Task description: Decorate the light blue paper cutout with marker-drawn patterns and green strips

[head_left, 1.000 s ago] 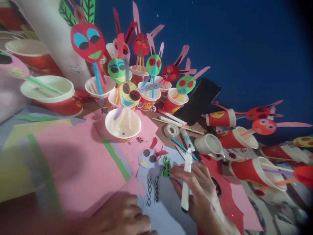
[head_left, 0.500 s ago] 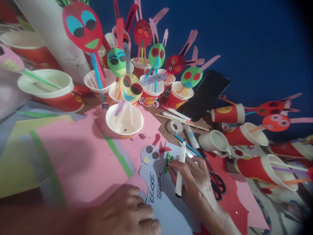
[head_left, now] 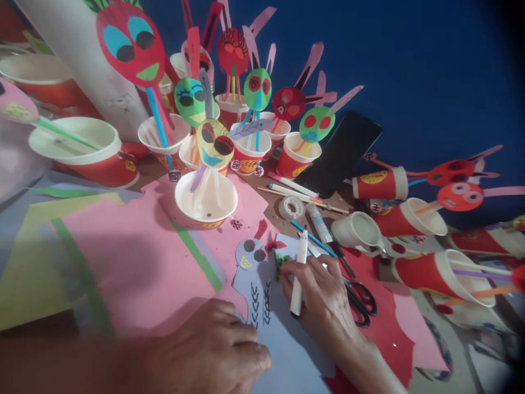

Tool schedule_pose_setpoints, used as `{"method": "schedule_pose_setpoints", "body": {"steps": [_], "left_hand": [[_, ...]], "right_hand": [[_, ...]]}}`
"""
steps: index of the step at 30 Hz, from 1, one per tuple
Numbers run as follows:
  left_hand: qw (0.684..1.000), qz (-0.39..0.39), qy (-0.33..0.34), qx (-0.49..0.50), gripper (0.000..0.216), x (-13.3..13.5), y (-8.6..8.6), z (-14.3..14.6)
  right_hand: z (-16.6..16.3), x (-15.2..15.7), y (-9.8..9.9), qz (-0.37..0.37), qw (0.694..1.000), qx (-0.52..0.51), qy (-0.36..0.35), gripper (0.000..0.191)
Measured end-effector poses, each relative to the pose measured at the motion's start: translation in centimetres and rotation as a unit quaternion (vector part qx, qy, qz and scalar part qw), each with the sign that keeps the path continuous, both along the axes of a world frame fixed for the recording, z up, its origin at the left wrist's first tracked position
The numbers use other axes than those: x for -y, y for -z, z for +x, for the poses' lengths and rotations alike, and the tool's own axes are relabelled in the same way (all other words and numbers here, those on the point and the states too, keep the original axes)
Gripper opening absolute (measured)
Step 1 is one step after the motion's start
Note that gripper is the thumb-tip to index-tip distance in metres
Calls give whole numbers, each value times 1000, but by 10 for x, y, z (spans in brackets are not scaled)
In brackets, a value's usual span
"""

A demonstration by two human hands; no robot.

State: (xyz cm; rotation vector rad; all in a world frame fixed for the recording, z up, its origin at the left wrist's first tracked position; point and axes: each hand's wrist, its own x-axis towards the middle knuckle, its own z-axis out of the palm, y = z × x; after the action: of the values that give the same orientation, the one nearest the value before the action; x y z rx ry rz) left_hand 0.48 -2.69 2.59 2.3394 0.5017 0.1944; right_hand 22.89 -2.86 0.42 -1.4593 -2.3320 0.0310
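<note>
My right hand is closed, with a white marker tucked between its fingers, tip up. Its fingertips also touch a small green paper piece with dark marks. My left hand rests low on the grey-blue paper, fingers curled together; whatever is under them is hidden. Between the hands, two rows of black leaf-like strokes are drawn on this paper. A grey-blue paper face with dark eyes, a yellow mouth and red antennae lies just above.
Behind stand red-and-white paper cups holding paper-faced straw figures; others lie at right. Black scissors are on red paper beside my right hand. Clear tape, a glue tube, a white mug and a black phone are near.
The view has shifted slightly, so most things sit a little higher and further left. The green piece has turned a little at my right fingertips. Both hands keep about the same pose.
</note>
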Motion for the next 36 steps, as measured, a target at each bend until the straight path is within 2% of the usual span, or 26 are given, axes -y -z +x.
{"method": "schedule_pose_setpoints", "body": {"steps": [4,7,9,11,13,15,20,27,29,32,34,36], "left_hand": [[998,-40,-34,18,17,-1,0,0],[987,-139,-73,26,19,-6,-2,2],[962,-243,-119,32,20,-11,-4,4],[921,-347,-175,32,21,-15,-5,6],[885,-412,-216,32,23,-18,-6,8],[871,-432,-231,28,24,-19,-6,8],[870,-431,-237,24,24,-21,-6,8],[861,-441,-249,48,24,-27,-9,10],[847,-459,-263,49,23,-31,-8,10],[806,-519,-279,63,30,-36,-6,8],[782,-547,-288,77,37,-40,-6,7],[775,-551,-300,74,40,-43,-7,7]], "right_hand": [[2,1,-2,-3,999,-30,12,13],[5,4,-8,5,998,-60,18,16],[6,5,-11,9,997,-76,16,18],[6,5,-12,8,997,-72,13,17],[5,4,-10,2,998,-57,11,15],[4,2,-6,-5,999,-44,7,14],[-1,-3,1,-6,999,-38,-6,13],[1,-2,-6,6,998,-59,-10,13],[2,1,-11,9,997,-75,-28,17],[0,7,-21,11,993,-87,-82,26],[-2,11,-28,18,989,-83,-118,26],[-5,13,-36,28,986,-79,-146,22]]}}
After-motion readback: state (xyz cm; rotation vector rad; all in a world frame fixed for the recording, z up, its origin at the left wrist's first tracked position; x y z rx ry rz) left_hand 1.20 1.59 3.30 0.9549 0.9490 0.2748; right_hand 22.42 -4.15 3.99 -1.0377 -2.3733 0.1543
